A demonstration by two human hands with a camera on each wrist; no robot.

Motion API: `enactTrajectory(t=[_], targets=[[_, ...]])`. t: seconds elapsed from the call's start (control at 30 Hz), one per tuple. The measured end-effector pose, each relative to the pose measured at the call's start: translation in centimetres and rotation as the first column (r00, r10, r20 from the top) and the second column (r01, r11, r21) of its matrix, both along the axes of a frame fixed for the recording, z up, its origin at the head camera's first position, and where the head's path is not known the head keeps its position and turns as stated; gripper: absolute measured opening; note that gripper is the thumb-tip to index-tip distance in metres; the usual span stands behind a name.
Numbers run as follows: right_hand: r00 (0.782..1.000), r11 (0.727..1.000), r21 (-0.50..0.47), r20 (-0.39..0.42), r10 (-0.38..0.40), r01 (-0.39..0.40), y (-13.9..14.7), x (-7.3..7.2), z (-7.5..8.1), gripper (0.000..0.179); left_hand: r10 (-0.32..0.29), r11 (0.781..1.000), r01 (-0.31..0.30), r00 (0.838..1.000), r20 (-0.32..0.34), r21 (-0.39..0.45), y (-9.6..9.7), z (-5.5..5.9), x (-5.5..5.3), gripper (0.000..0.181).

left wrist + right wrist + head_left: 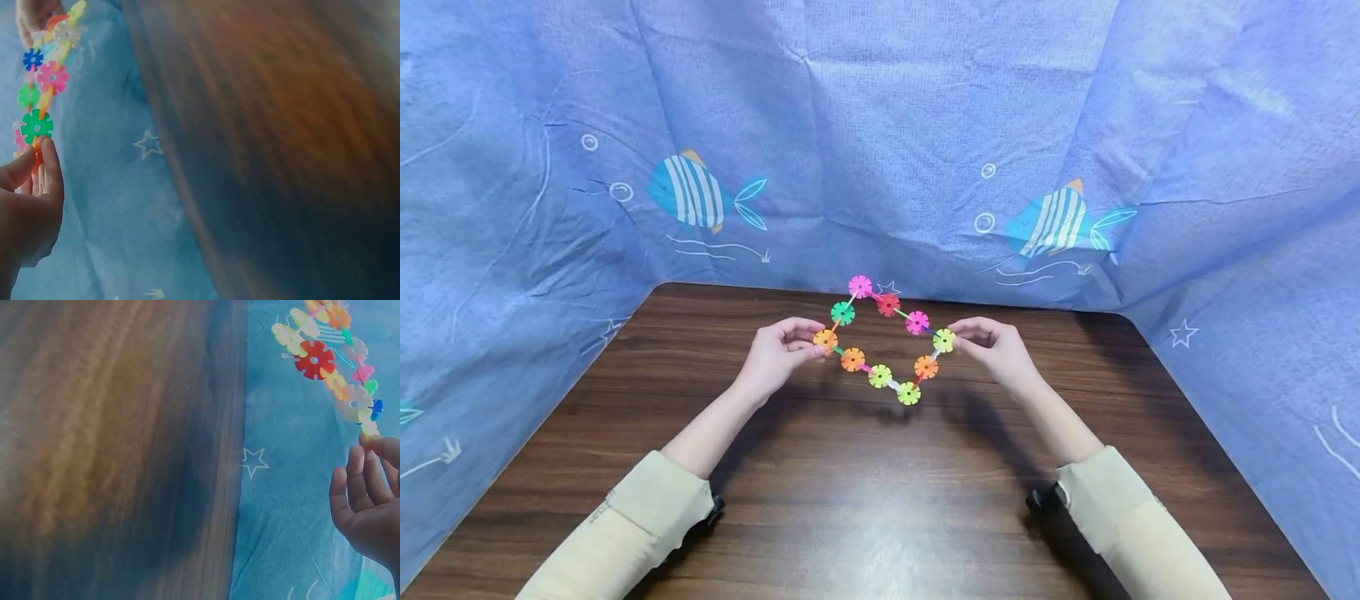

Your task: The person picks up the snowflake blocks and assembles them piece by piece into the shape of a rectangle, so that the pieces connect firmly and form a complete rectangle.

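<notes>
Both hands hold up a closed four-sided ring of interlocking snowflake discs [880,377] above the table. Its notched plastic pieces are pink, red, green, orange, yellow, blue and white, with every other disc turned edge-on. My left hand [775,354] pinches the orange disc [825,341] at the ring's left corner between thumb and fingers. At the opposite corner, my right hand [997,350] pinches a yellow-green disc [943,340]. A green disc [37,127] shows just above the left fingertips in the left wrist view. In the right wrist view, a red disc [314,360] stands out along the chain.
Beneath the hands lies a dark brown wooden table [865,492] with rounded far corners. Blue cloth [895,150] printed with striped fish, bubbles and stars hangs behind it and on both sides. Dark wrist devices [1047,498] show below the rolled sleeves.
</notes>
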State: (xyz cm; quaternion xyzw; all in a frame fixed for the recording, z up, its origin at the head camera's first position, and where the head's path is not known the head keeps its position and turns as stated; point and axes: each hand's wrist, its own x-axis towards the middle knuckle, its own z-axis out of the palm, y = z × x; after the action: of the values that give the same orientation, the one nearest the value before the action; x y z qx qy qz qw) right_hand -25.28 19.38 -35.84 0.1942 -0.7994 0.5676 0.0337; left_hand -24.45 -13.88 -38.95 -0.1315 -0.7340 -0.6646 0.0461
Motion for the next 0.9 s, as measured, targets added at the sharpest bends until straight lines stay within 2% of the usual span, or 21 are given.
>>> enactTrajectory(t=[0.13, 0.27, 0.43, 0.57, 0.77, 0.9], targets=[[1.000, 0.996, 0.085, 0.020, -0.018, 0.016, -0.1, -0.3, 0.5, 0.024, 0.017, 0.985, -0.025, 0.999, -0.049, -0.169, 0.0, -0.7, -0.1, 0.033], [0.999, 0.991, 0.132, 0.034, -0.008, 0.004, 0.3, -1.6, -0.1, 0.025, 0.010, 0.932, -0.060, 0.990, -0.139, -0.358, 0.0, -1.4, -0.1, 0.030], [0.995, 0.992, 0.128, 0.102, 0.006, -0.019, 1.1, -3.8, -1.8, 0.025, -0.065, 0.862, -0.028, 0.984, -0.167, -0.506, 0.2, -1.9, 0.3, 0.028], [0.989, 0.986, 0.156, 0.147, 0.029, -0.052, 1.4, -4.7, -2.4, 0.026, -0.121, 0.821, 0.017, 0.982, -0.146, -0.570, 0.6, -2.1, 0.5, 0.027], [0.975, 0.981, 0.178, 0.218, 0.036, -0.077, 1.6, -5.7, -3.2, 0.026, -0.126, 0.801, 0.028, 0.984, -0.123, -0.598, 1.3, -2.4, 0.6, 0.025], [0.972, 0.981, 0.173, 0.233, 0.043, -0.085, 1.7, -6.1, -4.0, 0.029, -0.128, 0.788, 0.026, 0.984, -0.123, -0.616, 1.8, -2.8, 0.7, 0.024]])
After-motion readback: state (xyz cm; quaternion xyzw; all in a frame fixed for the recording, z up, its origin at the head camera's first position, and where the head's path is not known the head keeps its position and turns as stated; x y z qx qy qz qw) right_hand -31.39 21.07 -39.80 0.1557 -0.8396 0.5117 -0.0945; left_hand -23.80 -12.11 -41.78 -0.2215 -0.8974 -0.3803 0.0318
